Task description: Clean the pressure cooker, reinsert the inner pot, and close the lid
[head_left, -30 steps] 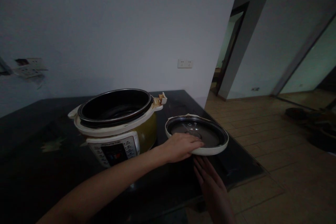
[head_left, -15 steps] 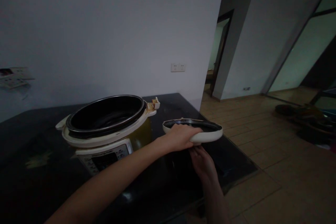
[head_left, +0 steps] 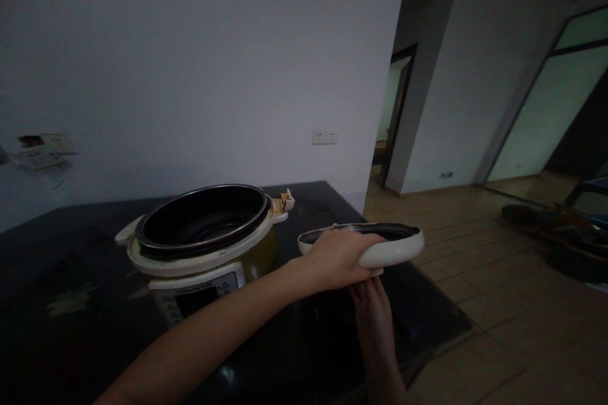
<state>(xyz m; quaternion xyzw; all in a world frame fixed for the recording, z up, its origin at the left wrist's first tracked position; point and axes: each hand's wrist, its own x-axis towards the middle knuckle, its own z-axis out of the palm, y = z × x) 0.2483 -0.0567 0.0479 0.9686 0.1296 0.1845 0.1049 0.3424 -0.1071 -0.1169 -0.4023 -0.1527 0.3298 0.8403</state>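
A white cooker lid (head_left: 392,252) is held upside down above the right part of the table, its dark inner side facing up. My left hand (head_left: 341,258) reaches across and is closed on the lid's near rim. Beneath the lid, my right hand (head_left: 374,307) has its fingers up against the underside, by a small pale part there; its fingertips are partly hidden. To the left stands an electric pressure cooker (head_left: 190,266), lidless, with a dark inner pot (head_left: 204,218) inside. A stained white bracket (head_left: 286,200) sticks out at the cooker's right side.
The glossy black table (head_left: 313,202) backs onto a pale wall with a double socket (head_left: 324,137). Its right edge drops to a tiled floor (head_left: 475,253). A doorway stands beyond, and dark items (head_left: 565,228) lie on the floor at the far right.
The lid has shifted slightly to the right and appears larger, with both hands still at it. The whole view has moved a little, so the cooker sits lower and further right.
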